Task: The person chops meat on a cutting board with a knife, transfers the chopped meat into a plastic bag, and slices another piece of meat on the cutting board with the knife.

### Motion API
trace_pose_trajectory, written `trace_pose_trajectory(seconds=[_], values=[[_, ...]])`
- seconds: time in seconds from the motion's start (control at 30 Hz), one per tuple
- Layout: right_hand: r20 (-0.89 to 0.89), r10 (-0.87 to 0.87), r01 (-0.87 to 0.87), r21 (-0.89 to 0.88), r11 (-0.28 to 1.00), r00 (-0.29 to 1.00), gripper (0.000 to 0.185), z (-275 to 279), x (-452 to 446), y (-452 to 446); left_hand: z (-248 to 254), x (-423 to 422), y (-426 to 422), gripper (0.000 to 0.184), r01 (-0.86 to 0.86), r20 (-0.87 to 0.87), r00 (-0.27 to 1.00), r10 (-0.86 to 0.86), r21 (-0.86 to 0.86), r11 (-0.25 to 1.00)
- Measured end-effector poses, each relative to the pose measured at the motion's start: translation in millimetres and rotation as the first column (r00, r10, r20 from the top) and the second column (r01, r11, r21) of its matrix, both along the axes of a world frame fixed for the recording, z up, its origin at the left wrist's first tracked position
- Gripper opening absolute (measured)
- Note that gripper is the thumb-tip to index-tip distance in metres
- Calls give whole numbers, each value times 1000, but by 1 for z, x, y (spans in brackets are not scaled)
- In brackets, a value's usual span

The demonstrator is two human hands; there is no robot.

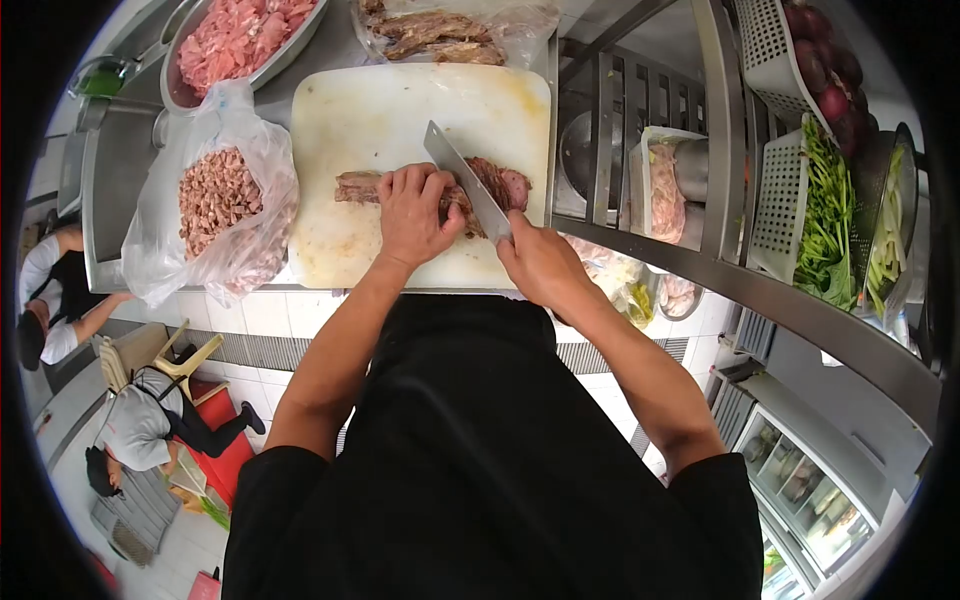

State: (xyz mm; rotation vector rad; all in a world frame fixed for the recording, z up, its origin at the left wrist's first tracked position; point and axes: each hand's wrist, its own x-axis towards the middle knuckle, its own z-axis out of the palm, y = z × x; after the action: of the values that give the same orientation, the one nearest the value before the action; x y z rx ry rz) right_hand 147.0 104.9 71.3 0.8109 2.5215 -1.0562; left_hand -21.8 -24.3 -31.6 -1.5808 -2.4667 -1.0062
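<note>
Brown meat (357, 187) lies pinned under the curled left hand (417, 215); the right hand (535, 257) grips a big knife (466, 181). If the meat rolls, the knife might nick the left hand.

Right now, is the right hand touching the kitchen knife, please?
Touching: the head view shows the right hand gripping the kitchen knife behind its blade.
</note>
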Motion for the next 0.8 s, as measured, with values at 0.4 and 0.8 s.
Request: trace_pose_trajectory(seconds=[0.4,0.8], values=[[48,-51,44,140,989,998,22,-21,-5,-30,0,0,-1,41,15,-19,1000,-16,-12,1000],[54,27,-32,102,994,998,26,46,38,-1,1,-5,-9,43,74,-7,997,-74,15,997]])
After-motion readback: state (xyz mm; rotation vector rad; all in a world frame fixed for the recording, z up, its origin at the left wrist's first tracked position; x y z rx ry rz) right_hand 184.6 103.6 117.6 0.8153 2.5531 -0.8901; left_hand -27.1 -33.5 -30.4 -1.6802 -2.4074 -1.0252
